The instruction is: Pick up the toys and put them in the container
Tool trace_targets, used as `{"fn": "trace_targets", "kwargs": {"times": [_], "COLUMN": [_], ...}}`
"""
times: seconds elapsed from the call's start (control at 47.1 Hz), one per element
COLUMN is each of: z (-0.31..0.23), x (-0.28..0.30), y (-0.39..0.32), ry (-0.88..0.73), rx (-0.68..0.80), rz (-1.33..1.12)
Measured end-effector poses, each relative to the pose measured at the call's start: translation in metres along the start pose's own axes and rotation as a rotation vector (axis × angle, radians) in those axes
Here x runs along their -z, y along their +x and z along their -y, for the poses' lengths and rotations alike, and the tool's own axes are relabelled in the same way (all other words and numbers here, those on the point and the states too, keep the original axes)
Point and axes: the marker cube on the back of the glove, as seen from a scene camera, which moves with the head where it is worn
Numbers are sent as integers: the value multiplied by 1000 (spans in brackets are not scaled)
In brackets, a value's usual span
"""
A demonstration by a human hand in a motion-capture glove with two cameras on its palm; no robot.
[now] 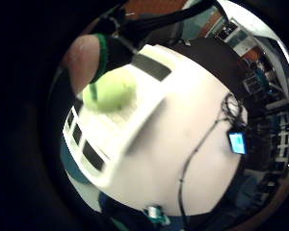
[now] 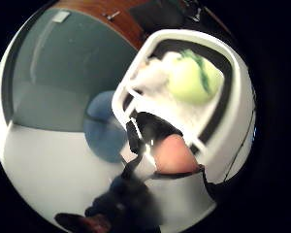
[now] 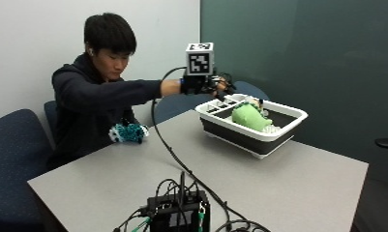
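Fingers above container, green toy lying lengthwise inside

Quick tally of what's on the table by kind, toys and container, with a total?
Green toys: 1, the green toy in the container.
Teal toys: 1, the teal toy at the table edge by the person.
Containers: 1, the white container.
Black boxes with cables: 1.
Total: 4.
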Motion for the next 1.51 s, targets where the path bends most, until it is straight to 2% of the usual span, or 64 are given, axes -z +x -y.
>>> {"fn": "trace_targets", "kwargs": {"times": [0.106,0.148,0.297,0.403,0.488,0.615,0.912,1.039,1.273,1.4,1.506], "z": [-83,-118,-216,-274,-304,-326,-321,-303,-245,-188,-138], "x": [-4,-18,-56,-85,-106,-139,-168,-164,-112,-49,-1], "y": [31,31,47,56,59,53,16,9,10,20,-3], "ry": [-221,-292,-422,-462,-494,-534,-359,-344,-212,-82,67], "rx": [215,236,171,40,-21,1,129,127,65,20,19], "rz": [-34,-66,-153,-265,-258,-222,-199,-109,-64,-35,-37]}}
